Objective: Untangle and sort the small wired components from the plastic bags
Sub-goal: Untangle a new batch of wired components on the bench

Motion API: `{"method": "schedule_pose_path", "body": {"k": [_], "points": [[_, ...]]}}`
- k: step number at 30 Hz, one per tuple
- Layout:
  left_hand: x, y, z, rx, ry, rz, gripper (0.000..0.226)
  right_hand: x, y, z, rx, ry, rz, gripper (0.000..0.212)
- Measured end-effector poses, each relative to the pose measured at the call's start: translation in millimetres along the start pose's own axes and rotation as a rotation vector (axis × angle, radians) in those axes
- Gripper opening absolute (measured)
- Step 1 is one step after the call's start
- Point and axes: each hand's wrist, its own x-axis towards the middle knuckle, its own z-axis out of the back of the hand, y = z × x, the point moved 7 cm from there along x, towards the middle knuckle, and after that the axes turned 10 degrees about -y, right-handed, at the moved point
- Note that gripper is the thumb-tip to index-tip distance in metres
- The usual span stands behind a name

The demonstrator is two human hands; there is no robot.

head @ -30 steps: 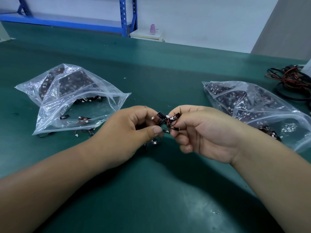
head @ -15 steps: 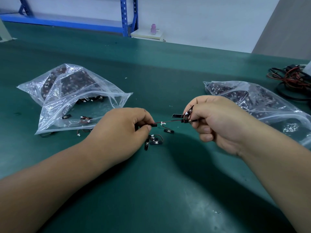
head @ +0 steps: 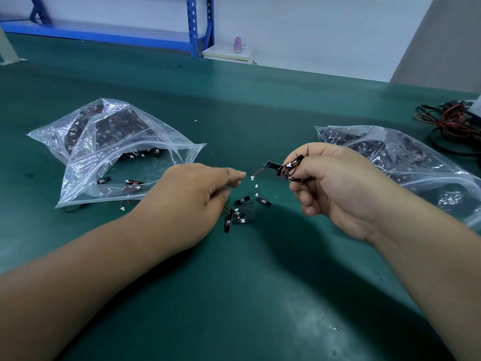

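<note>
My right hand (head: 338, 188) pinches a small bunch of black wired components (head: 285, 168) above the green mat; a red wire with a white plug (head: 252, 177) hangs out of it to the left. My left hand (head: 192, 196) hovers just left of that plug, index finger and thumb apart, holding nothing I can see. Several loose components (head: 240, 213) lie on the mat between my hands. An open clear bag (head: 117, 155) of components lies at the left. A second bag (head: 406, 162) lies at the right, behind my right wrist.
A coil of red and black cables (head: 453, 126) lies at the far right edge of the green mat (head: 260, 295). Behind the table stand a blue shelf frame (head: 192, 24) and a white box with a pink object (head: 237, 45).
My hands drew apart, stretching a wire between them. My left hand then let go of the wire's end, and my right hand moved up and right with the bunch.
</note>
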Motion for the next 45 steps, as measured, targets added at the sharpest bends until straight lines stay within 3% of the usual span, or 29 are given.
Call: {"method": "schedule_pose_path", "body": {"k": [7, 22, 30, 38, 45], "points": [[-2.9, 6.6, -9.3, -0.394, -0.009, 0.188, 0.021, -5.9, -3.0, -16.1, -0.047, 0.15, 0.032, 0.037], [-3.9, 4.1, -11.9, -0.542, 0.02, 0.258, 0.018, -8.8, -4.8, -16.8, -0.015, 0.219, 0.031, 0.018], [-3.8, 1.1, -8.8, -0.479, 0.001, 0.212, 0.016, -9.8, -5.7, -15.5, -0.031, 0.245, 0.006, 0.021], [-6.1, 4.2, -12.2, -0.433, 0.041, 0.194, 0.016, -10.4, -7.7, -13.4, -0.149, 0.309, -0.006, 0.037], [-5.6, -2.5, -8.4, -0.162, 0.065, 0.036, 0.01, -5.8, -15.0, -7.5, -0.347, 0.303, 0.001, 0.041]]}}
